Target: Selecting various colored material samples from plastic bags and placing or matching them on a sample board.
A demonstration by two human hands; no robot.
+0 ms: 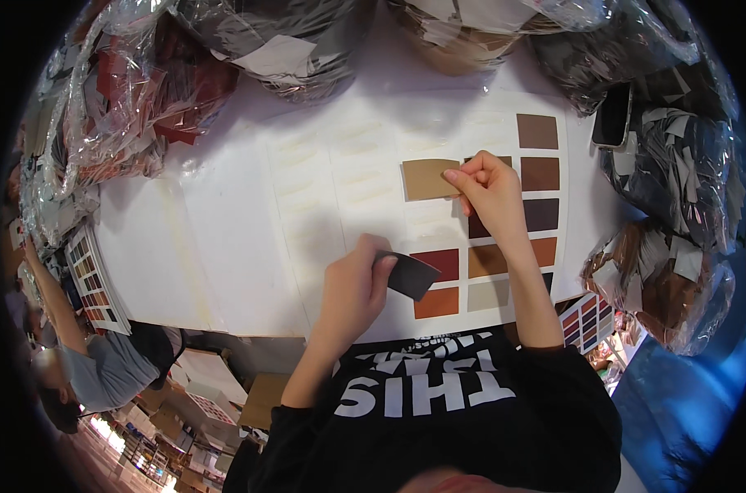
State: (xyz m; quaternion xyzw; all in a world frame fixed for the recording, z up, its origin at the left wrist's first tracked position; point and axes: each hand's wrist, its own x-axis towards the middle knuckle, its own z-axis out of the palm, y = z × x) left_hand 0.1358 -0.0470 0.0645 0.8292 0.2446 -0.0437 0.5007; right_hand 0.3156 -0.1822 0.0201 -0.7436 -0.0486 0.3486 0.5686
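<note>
A tan color swatch (pixel 429 179) is pinched at its right edge by my right hand (pixel 492 191), over the white sheet (pixel 241 238). My left hand (pixel 355 279), nearer to me, grips a dark grey swatch (pixel 412 276); whether it is one card or several stacked cannot be told. That grey piece partly covers a dark red swatch (pixel 444 263) on the sheet. Below it lies an orange-brown swatch (pixel 436 302). Brown, dark and beige swatches stand in rows to the right, among them a brown one (pixel 540 174). My right hand and forearm hide some of them. Pale yellowish streaks (pixel 363 175) mark the sheet further left.
Clear plastic bags of loose swatches ring the table: reddish (pixel 163 90), grey (pixel 295 49), dark grey (pixel 669 156) and brown (pixel 665 283). A phone (pixel 612 117) leans at the right. Another person (pixel 110 361) works at the far left, beside a swatch chart (pixel 94 275).
</note>
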